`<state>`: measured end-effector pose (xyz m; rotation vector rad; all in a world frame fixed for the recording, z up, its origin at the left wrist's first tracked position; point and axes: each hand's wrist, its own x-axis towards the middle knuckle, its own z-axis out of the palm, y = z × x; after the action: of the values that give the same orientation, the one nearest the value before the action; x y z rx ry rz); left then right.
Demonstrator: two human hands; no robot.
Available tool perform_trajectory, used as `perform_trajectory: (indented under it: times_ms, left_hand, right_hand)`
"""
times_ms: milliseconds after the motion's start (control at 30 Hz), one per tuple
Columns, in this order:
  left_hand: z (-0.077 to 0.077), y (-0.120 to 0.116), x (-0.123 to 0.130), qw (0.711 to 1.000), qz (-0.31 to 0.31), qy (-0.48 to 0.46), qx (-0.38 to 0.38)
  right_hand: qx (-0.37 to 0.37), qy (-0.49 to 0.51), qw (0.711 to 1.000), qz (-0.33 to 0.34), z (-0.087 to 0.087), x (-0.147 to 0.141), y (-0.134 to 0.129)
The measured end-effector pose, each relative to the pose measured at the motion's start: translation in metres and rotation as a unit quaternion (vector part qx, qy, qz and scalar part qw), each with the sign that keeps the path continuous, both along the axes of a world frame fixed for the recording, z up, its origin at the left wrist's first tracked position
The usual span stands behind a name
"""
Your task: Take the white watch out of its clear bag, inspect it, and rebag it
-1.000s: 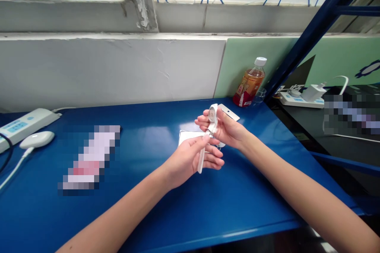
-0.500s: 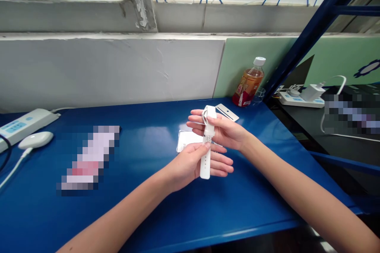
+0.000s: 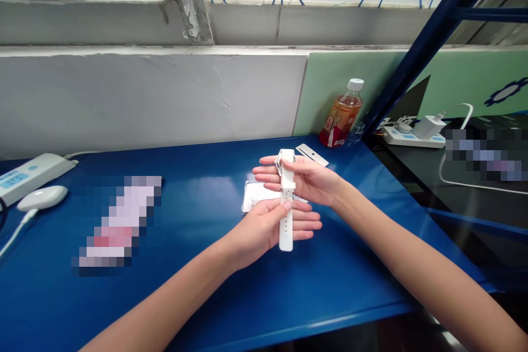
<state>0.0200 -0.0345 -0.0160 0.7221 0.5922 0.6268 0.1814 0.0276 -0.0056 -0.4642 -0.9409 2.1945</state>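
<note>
A white watch-like strap with a row of small holes and a buckle is held upright over the blue table. My left hand pinches its lower part, thumb on top and fingers stretched out beneath. Above it, my right hand holds the upper end between thumb and fingers, near a round metal-looking part. Behind my hands lies a white rectangular item, partly covered by them. A white card with a dark stripe rests beyond my right hand.
On the blue table, a pixelated flat object lies left, beside a white oval device with a cable and a power strip. A bottle stands at the back. Another power strip is at right.
The view has shifted slightly. The upper end of the strap has turned a little in my right hand, and its flat white face shows more. Both hands keep their hold.
</note>
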Motion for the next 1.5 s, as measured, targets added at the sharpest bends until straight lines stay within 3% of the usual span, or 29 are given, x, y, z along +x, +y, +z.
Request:
perform_trajectory:
  times_ms: [367,1500]
  left_hand:
    - [0.002,0.003,-0.002,0.999,-0.008,0.005,-0.038]
    - [0.004,0.006,-0.012,0.996,-0.073,-0.025,-0.050]
  right_hand:
    - [-0.043,0.023,0.999,0.022,0.004,0.000,0.000]
    - [-0.037,0.061,0.996,0.048,0.005,0.000,-0.002]
